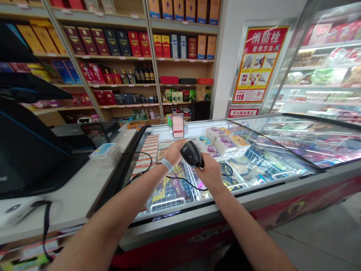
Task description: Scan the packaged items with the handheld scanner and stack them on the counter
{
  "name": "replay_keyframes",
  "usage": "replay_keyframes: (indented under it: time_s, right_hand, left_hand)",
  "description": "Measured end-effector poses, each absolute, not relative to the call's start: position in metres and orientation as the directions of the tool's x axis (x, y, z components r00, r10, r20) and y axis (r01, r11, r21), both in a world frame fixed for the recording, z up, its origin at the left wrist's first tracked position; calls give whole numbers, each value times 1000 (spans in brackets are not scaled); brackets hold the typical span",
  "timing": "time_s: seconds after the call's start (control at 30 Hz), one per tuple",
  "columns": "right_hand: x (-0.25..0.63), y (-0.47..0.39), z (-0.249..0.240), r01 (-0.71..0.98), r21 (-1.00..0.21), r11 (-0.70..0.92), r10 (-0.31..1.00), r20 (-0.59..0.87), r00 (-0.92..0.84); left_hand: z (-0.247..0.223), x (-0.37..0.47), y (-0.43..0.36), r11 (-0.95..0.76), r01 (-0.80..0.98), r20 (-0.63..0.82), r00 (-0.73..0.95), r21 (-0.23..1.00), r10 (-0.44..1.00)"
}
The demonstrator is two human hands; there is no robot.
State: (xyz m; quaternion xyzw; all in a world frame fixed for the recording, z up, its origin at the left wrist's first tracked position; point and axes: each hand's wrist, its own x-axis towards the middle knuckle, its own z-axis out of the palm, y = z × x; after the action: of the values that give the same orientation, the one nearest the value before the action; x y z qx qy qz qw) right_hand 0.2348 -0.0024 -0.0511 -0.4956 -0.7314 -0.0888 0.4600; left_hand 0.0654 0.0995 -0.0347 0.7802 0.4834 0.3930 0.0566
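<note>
My right hand point(210, 174) grips a black handheld barcode scanner point(191, 153) by its handle, held above the glass lid of a chest freezer point(254, 195). A black cable point(180, 180) runs from the scanner leftward across the glass. My left hand point(175, 149), with a watch on the wrist point(166, 164), reaches just past the scanner's head; its fingers are partly hidden and what it touches is unclear. A small stand with a pink card point(178, 126) sits on the glass beyond both hands.
To the left, a white counter point(84, 195) holds a black register screen point(25, 150), a small tablet point(96, 134) and a stack of packets point(105, 152). Shelves of boxed goods point(126, 56) line the back wall. A refrigerated display point(324, 67) stands at the right.
</note>
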Motion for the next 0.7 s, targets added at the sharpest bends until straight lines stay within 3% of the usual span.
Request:
replay_keyframes:
  time_s: [0.13, 0.3, 0.5, 0.7]
  right_hand:
    - [234, -3, -51, 793, -357, 494, 671, 737, -87]
    - [233, -5, -49, 761, -411, 502, 719, 687, -103]
    - [233, -6, -45, 730, -460, 505, 760, 639, -122]
    - [232, -5, -42, 701, -481, 526, 763, 631, -140]
  left_hand:
    - [-42, 19, 82, -392, 632, 485, 28, 669, 874]
    - [-55, -21, 55, -320, 441, 377, -44, 838, 925]
    - [-59, -35, 42, -353, 203, 374, -71, 913, 925]
    - [-61, -29, 42, -411, 220, 448, -163, 885, 879]
